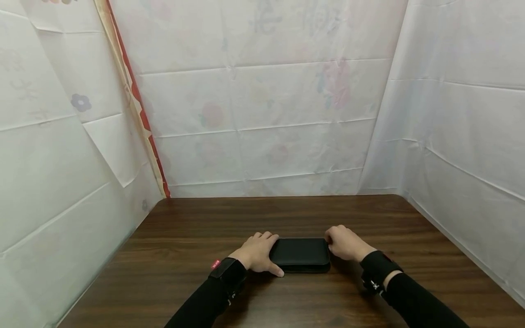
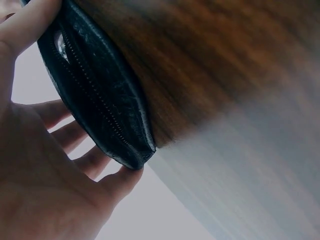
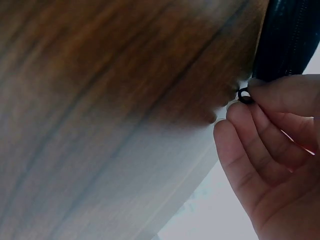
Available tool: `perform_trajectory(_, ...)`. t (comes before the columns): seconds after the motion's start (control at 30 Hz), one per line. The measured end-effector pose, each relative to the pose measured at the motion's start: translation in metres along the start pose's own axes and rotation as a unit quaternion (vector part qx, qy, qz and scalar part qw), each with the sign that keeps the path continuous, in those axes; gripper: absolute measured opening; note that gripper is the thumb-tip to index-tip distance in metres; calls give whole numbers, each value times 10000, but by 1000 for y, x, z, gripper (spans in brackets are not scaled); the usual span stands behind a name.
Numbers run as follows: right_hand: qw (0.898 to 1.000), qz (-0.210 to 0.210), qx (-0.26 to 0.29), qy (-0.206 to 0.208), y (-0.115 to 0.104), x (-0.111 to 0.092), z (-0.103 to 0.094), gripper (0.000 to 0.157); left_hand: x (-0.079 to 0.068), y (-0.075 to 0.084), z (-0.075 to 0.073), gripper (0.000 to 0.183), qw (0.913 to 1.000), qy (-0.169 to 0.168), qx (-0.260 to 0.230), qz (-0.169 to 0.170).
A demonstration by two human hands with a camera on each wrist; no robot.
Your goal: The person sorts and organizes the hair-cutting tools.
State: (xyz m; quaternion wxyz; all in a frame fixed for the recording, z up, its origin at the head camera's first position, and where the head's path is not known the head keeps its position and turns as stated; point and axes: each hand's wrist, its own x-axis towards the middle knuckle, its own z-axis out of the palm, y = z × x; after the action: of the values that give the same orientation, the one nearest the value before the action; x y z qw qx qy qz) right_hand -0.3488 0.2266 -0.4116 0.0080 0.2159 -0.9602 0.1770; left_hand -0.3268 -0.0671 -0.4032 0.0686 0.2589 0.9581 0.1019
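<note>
A black zip wallet (image 1: 301, 251) lies flat on the wooden table, its long side facing me. At its left end my left hand (image 1: 256, 253) holds it, thumb at the near edge and fingers along the far side. The left wrist view shows the zipper (image 2: 102, 105) running along the wallet's edge, with a small bright spot near the thumb. At the right end my right hand (image 1: 346, 243) pinches a small black ring-shaped zipper pull (image 3: 245, 95) between thumb and fingertips, its other fingers curled below.
The dark wood table (image 1: 197, 223) spreads around the wallet on all sides. White patterned sheets (image 1: 262, 100) hang behind it and along both sides. A red-and-cream strip (image 1: 137, 100) runs down the back left corner. Both wrists wear black bands (image 1: 379, 269).
</note>
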Motion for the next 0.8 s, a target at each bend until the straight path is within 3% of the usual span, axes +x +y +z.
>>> perform_trajectory(0.3,9999,41,-99,-94,-3,0,0,10,0,-1,-1,99,10000,-37,53,-38)
perform_trajectory(0.8,9990,-327,-290,36,-1,-8,-2,36,0,4,-4,97,9997,-135,182,-64)
